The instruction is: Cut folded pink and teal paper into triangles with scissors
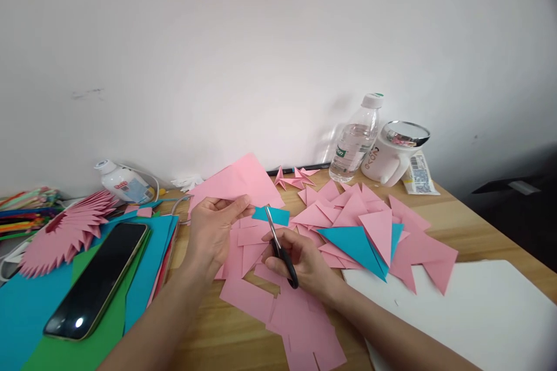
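My left hand point(213, 229) is closed in a pinch at the left end of a small blue paper strip point(282, 217). Black-handled scissors point(285, 261) are gripped in my right hand point(304, 264), their blades pointing up across the strip. Whether the blades are parted is hard to make out. Behind my left hand is a large pink paper sheet point(243, 177). Pink paper rectangles point(304, 324) lie scattered beneath both hands. To the right spreads a heap of pink paper triangles point(348, 208) with a few blue triangles point(354, 246) on top.
A phone point(98, 281) rests on green and blue sheets at the left, near a pink folded-paper piece point(65, 237) and a white bottle point(126, 182). Along the wall stand a water bottle point(354, 142) and a white mug point(387, 153). A white board point(461, 313) lies front right.
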Demonstrator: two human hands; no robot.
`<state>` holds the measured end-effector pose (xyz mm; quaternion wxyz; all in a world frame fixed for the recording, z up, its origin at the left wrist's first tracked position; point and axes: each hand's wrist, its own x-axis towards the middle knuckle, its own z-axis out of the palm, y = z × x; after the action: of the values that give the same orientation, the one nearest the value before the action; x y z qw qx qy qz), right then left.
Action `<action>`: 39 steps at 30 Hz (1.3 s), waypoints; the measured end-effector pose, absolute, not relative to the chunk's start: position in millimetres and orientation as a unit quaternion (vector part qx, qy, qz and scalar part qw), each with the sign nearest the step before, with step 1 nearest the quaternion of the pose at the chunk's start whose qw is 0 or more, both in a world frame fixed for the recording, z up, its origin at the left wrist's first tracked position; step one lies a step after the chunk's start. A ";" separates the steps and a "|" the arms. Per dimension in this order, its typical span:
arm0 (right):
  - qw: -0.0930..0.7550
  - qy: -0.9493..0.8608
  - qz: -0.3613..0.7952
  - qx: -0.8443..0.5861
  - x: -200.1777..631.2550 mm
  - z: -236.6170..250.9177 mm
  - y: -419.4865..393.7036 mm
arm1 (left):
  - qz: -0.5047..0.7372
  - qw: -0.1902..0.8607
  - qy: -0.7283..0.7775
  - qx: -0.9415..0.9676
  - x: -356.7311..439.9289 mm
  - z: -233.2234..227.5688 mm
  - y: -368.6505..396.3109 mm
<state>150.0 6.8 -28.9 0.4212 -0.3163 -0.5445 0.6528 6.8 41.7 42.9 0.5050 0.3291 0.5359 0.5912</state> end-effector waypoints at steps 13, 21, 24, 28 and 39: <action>0.415 -0.546 0.663 -0.300 154.0 -21.0 5.1 | 0.537 0.453 0.538 0.465 15.1 42.0 31.9; 0.414 -0.538 0.672 -0.296 154.2 -21.6 5.0 | 0.544 0.468 0.540 0.440 19.8 39.2 28.3; 0.411 -0.541 0.670 -0.301 154.1 -22.3 4.6 | 0.539 0.464 0.544 0.444 20.3 39.9 28.0; 0.408 -0.538 0.675 -0.298 153.9 -22.0 4.2 | 0.540 0.457 0.543 0.453 20.5 40.5 27.5; 0.409 -0.540 0.674 -0.297 153.5 -21.5 3.9 | 0.533 0.471 0.534 0.457 20.6 41.0 25.5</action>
<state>153.5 3.9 -21.5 0.4091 -0.2966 -0.5395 0.6735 20.6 25.5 41.0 0.4710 0.4568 0.5344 0.5328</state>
